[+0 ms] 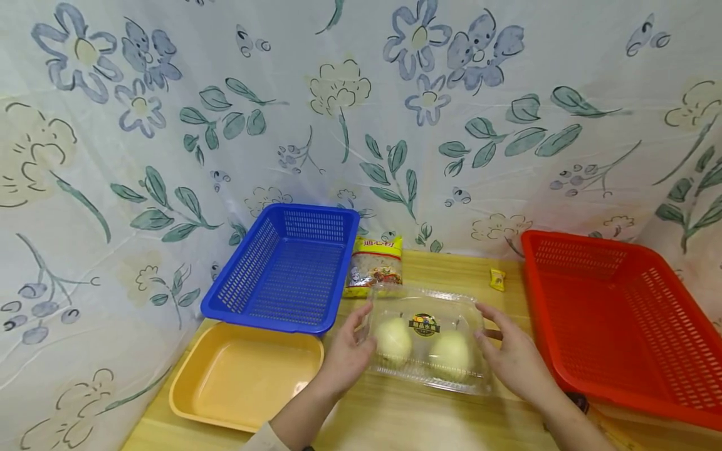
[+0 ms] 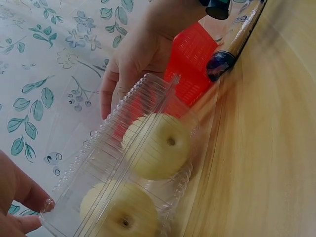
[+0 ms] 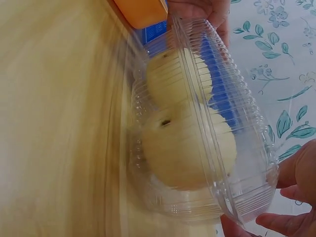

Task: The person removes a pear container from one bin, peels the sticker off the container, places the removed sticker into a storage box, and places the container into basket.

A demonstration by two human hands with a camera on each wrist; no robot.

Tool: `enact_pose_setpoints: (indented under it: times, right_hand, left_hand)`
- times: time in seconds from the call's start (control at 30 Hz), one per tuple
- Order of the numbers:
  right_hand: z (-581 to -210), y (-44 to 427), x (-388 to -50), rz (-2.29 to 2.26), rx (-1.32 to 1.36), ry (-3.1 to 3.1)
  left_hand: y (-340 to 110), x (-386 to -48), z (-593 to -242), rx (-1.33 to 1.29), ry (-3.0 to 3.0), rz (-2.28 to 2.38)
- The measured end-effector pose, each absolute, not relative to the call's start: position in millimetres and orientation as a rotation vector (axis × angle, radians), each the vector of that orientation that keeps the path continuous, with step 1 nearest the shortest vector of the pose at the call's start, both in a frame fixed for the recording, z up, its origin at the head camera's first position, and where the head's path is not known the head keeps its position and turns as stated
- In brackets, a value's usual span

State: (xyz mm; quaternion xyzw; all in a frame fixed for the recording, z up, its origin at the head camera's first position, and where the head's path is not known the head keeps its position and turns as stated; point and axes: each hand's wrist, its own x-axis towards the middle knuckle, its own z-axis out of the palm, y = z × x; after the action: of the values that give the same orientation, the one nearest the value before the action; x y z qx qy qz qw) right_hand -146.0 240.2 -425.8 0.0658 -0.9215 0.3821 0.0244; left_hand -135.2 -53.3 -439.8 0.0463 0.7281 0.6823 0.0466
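Observation:
A clear plastic fruit box point(image 1: 420, 369) with a dark round label on its lid holds two pale yellow pears point(image 1: 450, 352). At its left end my left hand point(image 1: 345, 352) grips the box edge, thumb and fingers on its corner in the left wrist view. My right hand point(image 1: 516, 358) holds the opposite end; its thumb and fingers point(image 3: 284, 222) pinch the rim in the right wrist view. Both pears point(image 2: 155, 145) show through the ribbed side. Whether the box touches the table or is slightly raised, I cannot tell.
A blue basket point(image 1: 282, 322) and a yellow tub point(image 1: 242, 423) stand left. Behind the box lies a food packet point(image 1: 375, 266); a small yellow wrapped piece point(image 1: 497, 279) lies right of it. A red basket point(image 1: 541, 313) stands right, and a dark-ended item point(image 2: 220, 65) lies by my right arm.

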Motion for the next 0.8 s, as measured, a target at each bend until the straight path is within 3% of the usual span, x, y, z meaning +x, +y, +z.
enact_pose_setpoints:
  times: [0.8]
  right_hand:
    - [-433,233,-135,1.088,0.2,-2.896]
  left_hand:
    - [-55,-119,-447,0.073,2.23,1.974]
